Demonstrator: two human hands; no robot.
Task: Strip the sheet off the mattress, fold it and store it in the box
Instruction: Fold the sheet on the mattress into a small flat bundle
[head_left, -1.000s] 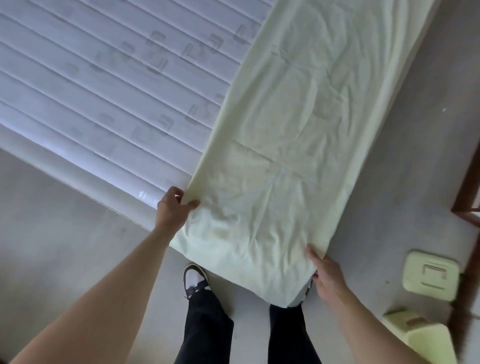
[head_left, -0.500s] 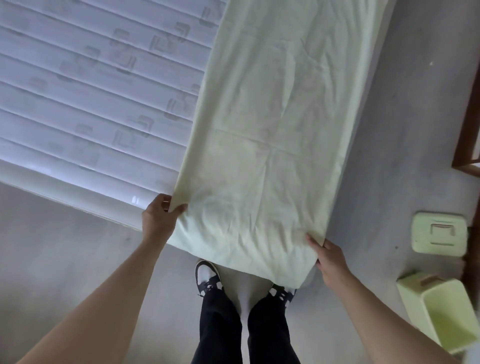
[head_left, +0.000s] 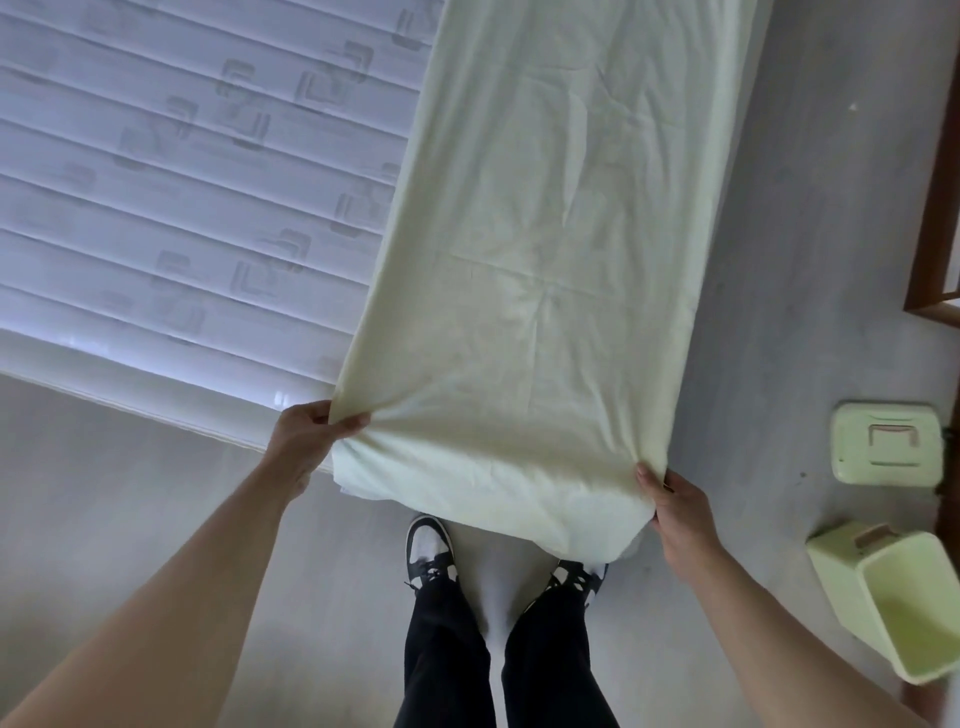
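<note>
Pale-green sheet (head_left: 540, 270) folded lengthwise along mattress (head_left: 171, 208); box (head_left: 898, 597) open

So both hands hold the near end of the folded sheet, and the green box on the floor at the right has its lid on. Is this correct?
Not quite. The head view shows the box open, and its lid lies apart on the floor beyond it. The rest holds: the left hand and right hand hold the near end of the folded sheet.
</note>
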